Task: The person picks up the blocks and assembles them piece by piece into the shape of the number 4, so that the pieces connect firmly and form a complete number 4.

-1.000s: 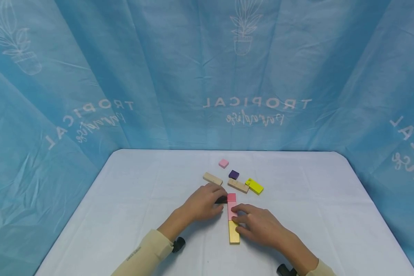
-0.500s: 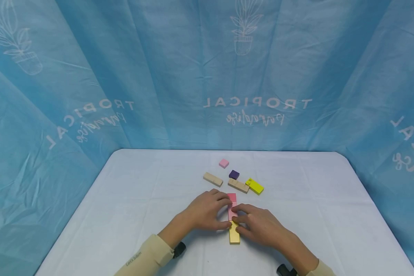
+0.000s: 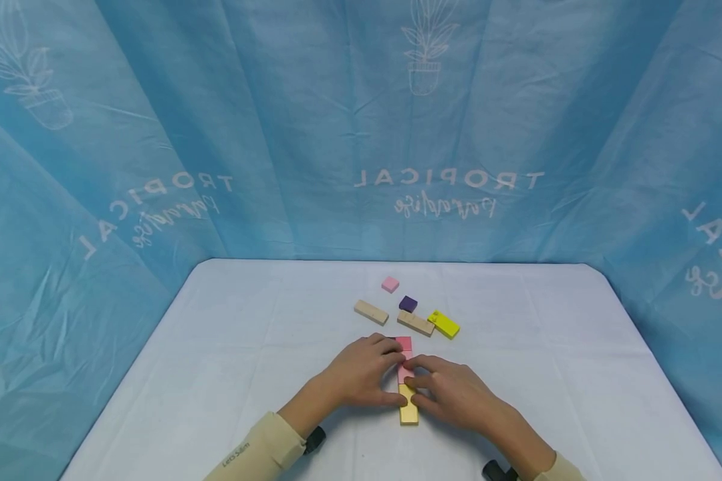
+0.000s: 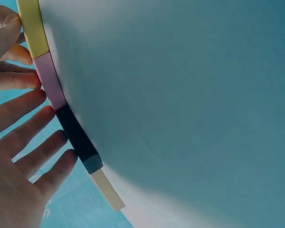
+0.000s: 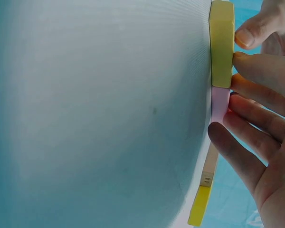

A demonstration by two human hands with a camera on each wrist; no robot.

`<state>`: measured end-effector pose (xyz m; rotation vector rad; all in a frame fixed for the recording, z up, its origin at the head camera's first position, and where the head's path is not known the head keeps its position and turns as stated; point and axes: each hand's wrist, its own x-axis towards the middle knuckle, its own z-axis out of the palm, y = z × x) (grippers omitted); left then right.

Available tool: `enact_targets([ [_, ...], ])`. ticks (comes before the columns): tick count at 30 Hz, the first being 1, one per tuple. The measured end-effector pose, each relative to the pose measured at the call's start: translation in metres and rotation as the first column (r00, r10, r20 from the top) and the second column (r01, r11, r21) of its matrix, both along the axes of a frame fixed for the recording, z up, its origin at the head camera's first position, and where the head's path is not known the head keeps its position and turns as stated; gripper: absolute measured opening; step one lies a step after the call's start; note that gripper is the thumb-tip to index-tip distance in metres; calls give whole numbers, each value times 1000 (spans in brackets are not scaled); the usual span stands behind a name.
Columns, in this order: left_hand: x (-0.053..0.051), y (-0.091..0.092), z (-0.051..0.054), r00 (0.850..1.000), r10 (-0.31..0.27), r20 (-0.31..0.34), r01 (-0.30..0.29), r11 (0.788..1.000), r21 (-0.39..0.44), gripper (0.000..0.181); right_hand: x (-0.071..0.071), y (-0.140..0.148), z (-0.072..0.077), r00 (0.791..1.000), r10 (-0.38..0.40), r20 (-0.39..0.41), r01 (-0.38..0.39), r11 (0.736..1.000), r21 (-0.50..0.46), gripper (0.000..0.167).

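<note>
A gold-yellow block point(image 3: 408, 417), a pink block point(image 3: 405, 375) and a small rose-pink block point(image 3: 404, 343) lie end to end in a row. My left hand point(image 3: 364, 371) is at the row's left side, with its thumb at the yellow block and its fingers spread towards the pink ones. In the left wrist view, a black block point(image 4: 77, 137) shows beyond the spread fingertips; in the head view the left hand mostly hides it. From the right side, my right hand point(image 3: 457, 395) touches the pink and yellow blocks with relaxed fingertips.
Behind the row lie two plain wooden blocks point(image 3: 371, 312), a dark purple block point(image 3: 408, 304), a bright yellow block point(image 3: 443, 325) and a small light-pink block point(image 3: 390, 284). A white-covered table point(image 3: 265, 314) bears everything, with blue curtains point(image 3: 313, 133) around it.
My left hand has left its hold around the black block, shifting right and nearer, its thumb coming to the yellow block. My right hand has stayed in place.
</note>
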<state>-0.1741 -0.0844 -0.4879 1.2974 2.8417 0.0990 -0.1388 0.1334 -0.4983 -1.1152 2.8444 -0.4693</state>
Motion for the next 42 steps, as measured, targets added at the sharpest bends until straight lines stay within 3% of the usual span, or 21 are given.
enact_targets([
  [8,0,0,-2,1000,9,1,-9,1000,-13,71,1,-1,1,1000,-4,2,4,1000,0,29],
  [17,0,0,-3,999,26,-23,-26,1000,2,75,-1,0,1,998,-27,62,28,999,-18,39],
  [29,2,2,0,996,73,60,-73,997,-5,70,-5,3,1,990,-9,141,10,1000,-1,37],
  [36,1,2,-1,995,73,69,-73,997,10,69,-5,6,0,979,-4,203,16,998,-60,35],
  [42,3,2,1,997,66,47,-67,998,18,68,-4,11,-4,983,-49,179,64,995,-78,36],
])
